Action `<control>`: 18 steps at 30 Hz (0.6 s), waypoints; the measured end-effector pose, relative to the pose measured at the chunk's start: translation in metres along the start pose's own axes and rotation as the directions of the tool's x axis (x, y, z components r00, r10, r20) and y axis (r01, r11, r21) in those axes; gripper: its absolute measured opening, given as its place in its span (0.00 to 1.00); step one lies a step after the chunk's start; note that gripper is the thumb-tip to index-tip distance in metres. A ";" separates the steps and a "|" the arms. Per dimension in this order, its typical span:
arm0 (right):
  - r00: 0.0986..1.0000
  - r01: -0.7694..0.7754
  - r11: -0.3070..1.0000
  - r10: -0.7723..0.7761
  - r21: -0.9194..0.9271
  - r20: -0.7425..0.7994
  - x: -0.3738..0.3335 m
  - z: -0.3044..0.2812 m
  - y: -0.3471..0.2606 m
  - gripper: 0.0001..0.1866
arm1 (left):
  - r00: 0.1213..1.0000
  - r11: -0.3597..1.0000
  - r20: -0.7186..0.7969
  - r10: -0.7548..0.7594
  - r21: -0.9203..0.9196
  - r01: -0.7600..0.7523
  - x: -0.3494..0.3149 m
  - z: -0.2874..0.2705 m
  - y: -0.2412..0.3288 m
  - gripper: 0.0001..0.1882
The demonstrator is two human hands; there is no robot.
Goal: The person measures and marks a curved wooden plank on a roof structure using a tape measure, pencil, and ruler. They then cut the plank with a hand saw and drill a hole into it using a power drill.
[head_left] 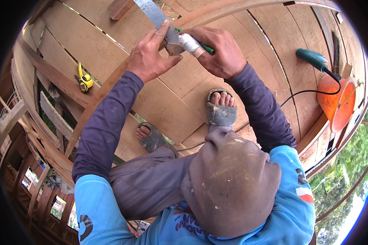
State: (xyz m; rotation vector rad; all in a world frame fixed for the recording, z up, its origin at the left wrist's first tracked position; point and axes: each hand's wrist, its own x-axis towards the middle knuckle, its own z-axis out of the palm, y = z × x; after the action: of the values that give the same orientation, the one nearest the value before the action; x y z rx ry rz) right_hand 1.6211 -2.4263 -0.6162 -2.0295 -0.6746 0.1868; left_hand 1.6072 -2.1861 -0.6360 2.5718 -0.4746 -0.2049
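A flat metal square [153, 14] lies across a long wooden beam [97, 105]. My left hand [149, 57] grips the square near its lower end, with the index finger along the metal and the thumb by the end block. Close beside it, my right hand [221, 52] is closed around a green pencil [207, 48]. White wrapping [188, 42] covers a digit of the right hand, next to the square's edge. The pencil's tip is mostly hidden behind that wrapping and the square.
A yellow tape measure [85, 81] lies on the plank floor [173, 108] at left. To the right are a green corded power tool [311, 58] and an orange cone-shaped object [333, 104]. A wood block [119, 9] sits at the far side. Gaps run between planks.
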 end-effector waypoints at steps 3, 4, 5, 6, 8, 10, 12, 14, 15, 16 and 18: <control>0.986 -0.085 0.992 0.097 -0.088 0.135 -0.008 -0.009 -0.008 0.18 | 1.000 1.000 -0.011 0.014 -0.021 -0.014 0.000 0.002 -0.002 0.54; 0.971 -0.130 0.983 0.152 -0.126 0.183 -0.012 -0.011 -0.011 0.18 | 1.000 1.000 -0.022 0.020 -0.015 -0.020 -0.001 0.003 -0.004 0.54; 0.981 -0.124 0.989 0.134 -0.084 0.140 -0.018 -0.009 -0.010 0.17 | 0.999 1.000 -0.033 0.025 -0.010 -0.025 -0.002 0.004 -0.005 0.54; 0.988 -0.115 0.993 0.118 -0.041 0.096 -0.026 -0.006 -0.008 0.17 | 0.999 1.000 -0.044 0.029 -0.004 -0.029 -0.002 0.004 -0.006 0.54; 0.996 -0.086 0.994 0.087 0.074 -0.007 -0.034 -0.006 -0.010 0.16 | 1.000 1.000 0.024 -0.013 -0.001 0.013 0.001 -0.003 0.001 0.54; 0.983 -0.083 0.988 0.102 0.127 -0.153 -0.031 -0.004 -0.011 0.16 | 0.998 1.000 0.053 -0.030 0.009 0.030 -0.007 -0.003 0.005 0.53; 0.970 -0.005 0.995 0.030 0.101 -0.243 -0.017 0.002 0.003 0.15 | 1.000 0.999 -0.006 0.008 0.037 -0.008 0.000 -0.002 0.001 0.52; 0.982 -0.011 0.998 0.023 0.064 -0.189 -0.009 0.009 0.012 0.17 | 1.000 1.000 -0.013 0.004 0.008 -0.004 -0.001 -0.001 0.001 0.52; 0.987 -0.013 0.999 0.020 0.045 -0.162 -0.005 0.010 0.013 0.18 | 1.000 1.000 -0.017 0.002 -0.007 -0.002 0.000 -0.002 0.001 0.51; 0.992 -0.050 0.996 0.059 0.079 -0.116 -0.004 0.010 0.008 0.18 | 1.000 1.000 -0.013 0.000 -0.015 0.000 -0.001 -0.001 0.001 0.51; 0.991 -0.042 0.997 0.050 0.070 -0.125 0.000 0.017 0.015 0.18 | 1.000 0.999 -0.004 -0.003 -0.032 0.003 0.000 0.000 0.001 0.51</control>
State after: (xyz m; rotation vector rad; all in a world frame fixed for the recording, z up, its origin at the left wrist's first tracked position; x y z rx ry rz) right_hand 1.6206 -2.4194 -0.6372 -1.9753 -0.5355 0.1049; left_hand 1.6065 -2.1870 -0.6350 2.5410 -0.4622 -0.2064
